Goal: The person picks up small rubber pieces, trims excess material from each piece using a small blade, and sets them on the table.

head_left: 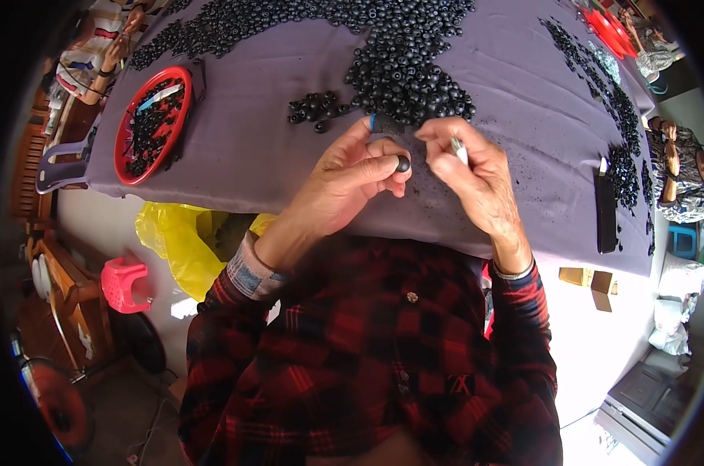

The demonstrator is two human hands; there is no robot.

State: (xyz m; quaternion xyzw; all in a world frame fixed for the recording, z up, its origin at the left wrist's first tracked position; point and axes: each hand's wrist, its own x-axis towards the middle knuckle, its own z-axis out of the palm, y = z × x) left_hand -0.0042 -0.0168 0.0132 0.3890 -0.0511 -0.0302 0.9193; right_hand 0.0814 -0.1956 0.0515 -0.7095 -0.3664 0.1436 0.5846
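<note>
Just beyond the table's near edge, my left hand (352,175) pinches a round black bead (402,164) between thumb and fingers. A blue band (372,123) and a dark cover show at the tip of one of its raised fingers. To its right, my right hand (472,171) closes round a small tool with a pale handle (460,150); its working end cannot be made out. The two hands are apart. Past them lies a big pile of black beads (402,70), with a small separate cluster (318,107) to its left.
Purple cloth (251,140) covers the table, with dark crumbs near my hands. At left stands a red basin (118,147) of black pieces. A long black box (605,210) and more beads (622,167) lie right. Below hangs a yellow bag (173,241). Other people sit at both sides.
</note>
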